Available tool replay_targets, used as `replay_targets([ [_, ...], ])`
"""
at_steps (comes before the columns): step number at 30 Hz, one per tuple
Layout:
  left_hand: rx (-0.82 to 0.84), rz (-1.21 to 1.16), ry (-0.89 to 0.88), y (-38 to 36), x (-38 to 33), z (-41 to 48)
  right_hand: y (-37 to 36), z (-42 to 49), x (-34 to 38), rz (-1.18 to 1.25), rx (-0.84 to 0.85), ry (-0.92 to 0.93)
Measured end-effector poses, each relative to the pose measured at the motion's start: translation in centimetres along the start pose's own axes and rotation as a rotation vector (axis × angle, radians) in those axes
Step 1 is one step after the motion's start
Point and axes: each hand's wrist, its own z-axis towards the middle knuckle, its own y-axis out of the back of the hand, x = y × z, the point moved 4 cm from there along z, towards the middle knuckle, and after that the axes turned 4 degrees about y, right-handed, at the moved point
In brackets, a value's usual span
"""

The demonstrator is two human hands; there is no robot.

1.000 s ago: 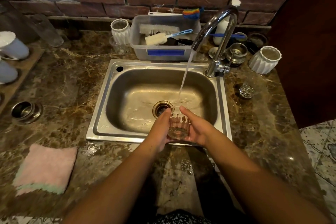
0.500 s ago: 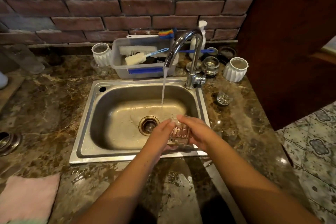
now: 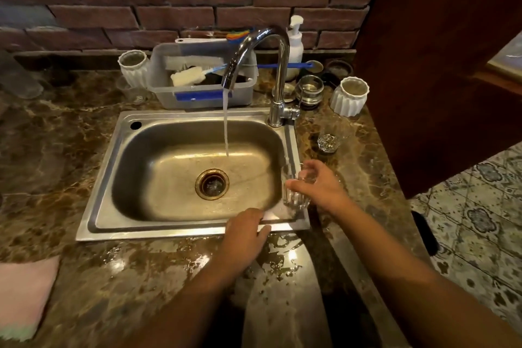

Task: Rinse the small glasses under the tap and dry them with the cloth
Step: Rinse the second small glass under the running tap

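My right hand (image 3: 320, 188) grips a small ribbed glass (image 3: 295, 197) over the right rim of the steel sink (image 3: 180, 230), off to the right of the water stream. My left hand (image 3: 245, 232) holds nothing and hovers over the sink's front rim, fingers relaxed. Water runs from the chrome tap (image 3: 278, 70) into the basin. A second small glass (image 3: 329, 138) stands on the counter right of the sink. The pink cloth (image 3: 22, 294) lies on the counter at the lower left, partly cut off by the frame.
A clear plastic tub (image 3: 197, 93) with brushes stands behind the sink, flanked by two white ribbed cups (image 3: 134, 66) (image 3: 349, 96). A soap pump bottle (image 3: 295, 42) and metal strainers (image 3: 310, 89) sit by the tap. The wet marble counter ends at the right above a tiled floor.
My left hand has let go of the glass and drawn back to the sink's front rim. My right hand has carried the glass to the right, away from the stream. The view shifted left.
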Motion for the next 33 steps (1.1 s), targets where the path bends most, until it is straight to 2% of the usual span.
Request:
replay_targets([
  [3,-0.016,0.267,-0.034,-2.3,0.5,-0.8,1.9,0.7,-0.8,-0.055,-0.070,0.053],
  [8,-0.030,0.404,-0.054,-4.1,1.4,-1.4,4.9,1.7,-2.2,-0.046,-0.139,0.082],
  [20,-0.212,0.435,-0.100,-4.8,1.5,-1.8,8.4,3.6,-4.4,-0.054,-0.265,0.132],
  [33,-0.179,0.446,-0.048,-4.6,1.7,-1.4,8.0,4.1,-6.4,-0.037,-0.275,0.104],
])
